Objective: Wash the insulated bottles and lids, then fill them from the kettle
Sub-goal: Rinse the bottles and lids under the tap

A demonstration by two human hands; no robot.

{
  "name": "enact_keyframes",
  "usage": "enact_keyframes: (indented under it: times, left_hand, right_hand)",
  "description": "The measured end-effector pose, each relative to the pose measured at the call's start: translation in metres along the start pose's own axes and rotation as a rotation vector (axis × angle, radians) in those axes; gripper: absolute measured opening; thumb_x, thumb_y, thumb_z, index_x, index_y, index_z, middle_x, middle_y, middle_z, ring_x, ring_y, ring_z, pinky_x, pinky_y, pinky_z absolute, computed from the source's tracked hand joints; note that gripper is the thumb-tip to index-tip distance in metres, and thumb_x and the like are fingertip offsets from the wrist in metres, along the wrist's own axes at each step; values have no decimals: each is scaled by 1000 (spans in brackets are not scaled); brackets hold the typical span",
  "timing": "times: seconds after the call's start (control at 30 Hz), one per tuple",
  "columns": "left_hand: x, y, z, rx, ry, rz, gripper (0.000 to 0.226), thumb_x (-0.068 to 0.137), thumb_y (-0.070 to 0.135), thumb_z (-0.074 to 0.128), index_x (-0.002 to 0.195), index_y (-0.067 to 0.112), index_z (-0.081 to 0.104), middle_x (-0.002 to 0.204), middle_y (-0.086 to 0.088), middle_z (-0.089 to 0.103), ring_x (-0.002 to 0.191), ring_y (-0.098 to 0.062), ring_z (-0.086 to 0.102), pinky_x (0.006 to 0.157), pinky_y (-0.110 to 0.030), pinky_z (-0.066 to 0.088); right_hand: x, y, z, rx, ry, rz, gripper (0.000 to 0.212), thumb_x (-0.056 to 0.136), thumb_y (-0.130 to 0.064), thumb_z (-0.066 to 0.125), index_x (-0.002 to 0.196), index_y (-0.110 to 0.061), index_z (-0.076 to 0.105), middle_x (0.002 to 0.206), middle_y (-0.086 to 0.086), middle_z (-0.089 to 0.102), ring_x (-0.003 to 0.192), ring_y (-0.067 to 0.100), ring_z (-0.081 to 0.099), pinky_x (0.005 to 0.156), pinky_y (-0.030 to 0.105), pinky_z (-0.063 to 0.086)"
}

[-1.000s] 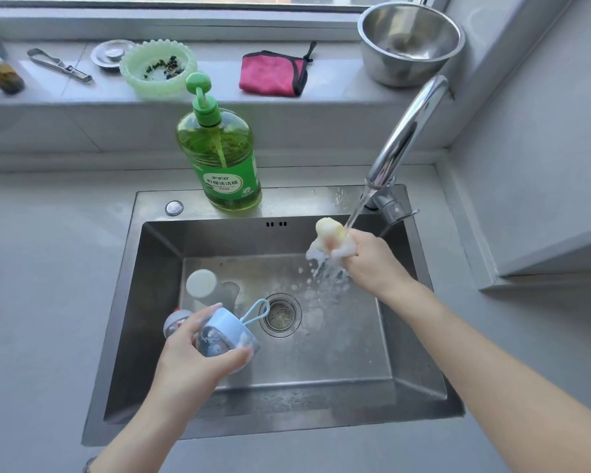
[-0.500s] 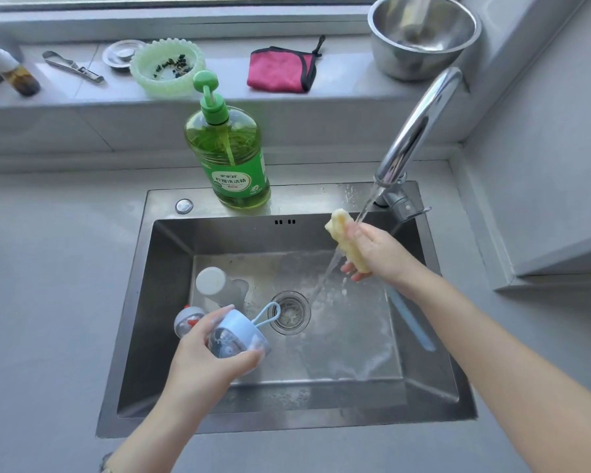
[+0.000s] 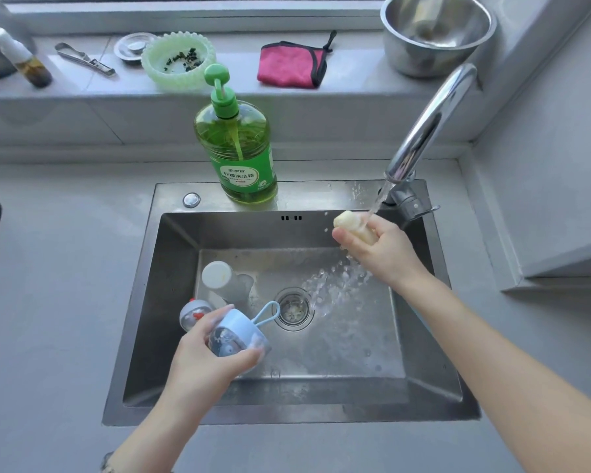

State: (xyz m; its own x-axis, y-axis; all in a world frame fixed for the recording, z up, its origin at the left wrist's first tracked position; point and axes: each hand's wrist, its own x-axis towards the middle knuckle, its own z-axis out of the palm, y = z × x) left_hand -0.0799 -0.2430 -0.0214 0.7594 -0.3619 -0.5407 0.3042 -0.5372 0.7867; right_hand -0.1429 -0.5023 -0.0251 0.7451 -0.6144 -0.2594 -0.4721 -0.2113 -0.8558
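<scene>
Left hand (image 3: 209,356) grips a blue lid (image 3: 239,336), right hand (image 3: 379,247) squeezes a sponge (image 3: 354,227); detergent label (image 3: 243,174) seemingly Chinese.

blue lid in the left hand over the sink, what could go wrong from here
1. The left hand grips the wet light blue bottle lid over the steel sink by its rim only; it may slip and drop onto the bottles below.
2. The tap stream hits the yellow sponge in the right hand near the sink's back edge, so spray could reach the grey counter.
</scene>
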Motion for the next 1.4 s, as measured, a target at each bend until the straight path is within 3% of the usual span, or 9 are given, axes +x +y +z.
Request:
enact_keyframes:
  times: [0.1,0.27,0.4,0.6,0.7,0.8,1.07,1.27,1.4]
  left_hand:
    - [0,-2,1,-2,-3,-4,72,44,27,77,114,27,62,109,0,65,91,-10,63,68,-14,44]
    - [0,-2,2,2,4,-9,72,44,28,77,114,29,61,110,2,63,95,-11,63,73,-18,46]
    - [0,0,1,-4,-1,-10,70,51,19,86,115,30,60,107,0,63,86,-8,63,64,-10,45]
    - [-1,0,-3,2,-18,4,72,49,18,85,116,27,60,105,-2,64,78,-6,62,55,-6,45]
    - [-5,0,-4,-3,-20,17,73,44,26,76,116,28,60,105,-1,64,81,-7,63,60,-9,44]
    - [-8,-1,-5,2,-25,27,75,43,26,76,116,28,60,105,-2,64,82,-8,63,59,-9,43]
    - [-18,-3,-9,68,-81,101,65,59,11,87,115,29,59,110,-5,61,85,-11,64,57,-8,46]
    - [-24,26,-13,117,-55,248,54,64,17,83,109,32,58,102,-3,61,83,-13,63,57,-11,48]
    - [-25,47,-16,163,-67,308,60,62,15,84,114,31,57,107,-1,60,86,-15,63,68,-21,49]
  right_hand:
    - [-3,1,0,-44,10,-11,64,65,-68,57,92,-10,65,88,8,70,86,24,63,82,34,48]
    - [-7,-7,-6,-205,13,-126,38,86,-57,50,54,-38,57,48,-10,52,57,12,51,70,25,43]
    - [-5,-5,-5,-181,52,-69,56,87,-45,58,36,-22,49,36,-9,42,44,10,42,54,30,38]
    - [-12,4,-11,-367,-51,33,57,89,-47,52,55,-1,52,55,14,52,57,26,48,58,35,36]
    - [-18,9,-21,-484,-213,165,27,90,-34,53,100,-9,58,87,6,60,80,24,55,65,30,37]
    - [-33,18,-32,-294,-339,246,73,85,-7,52,144,-27,16,116,1,47,78,17,61,65,23,47]
    - [-72,32,-50,104,-104,198,26,75,11,68,70,-11,56,93,24,58,50,14,63,51,19,53]
    - [-87,17,-67,307,-73,375,50,85,14,22,94,-10,66,95,10,61,85,29,61,78,45,56]
    - [-97,7,-87,307,-133,342,55,81,26,31,114,-9,59,102,13,63,92,31,63,87,44,53]
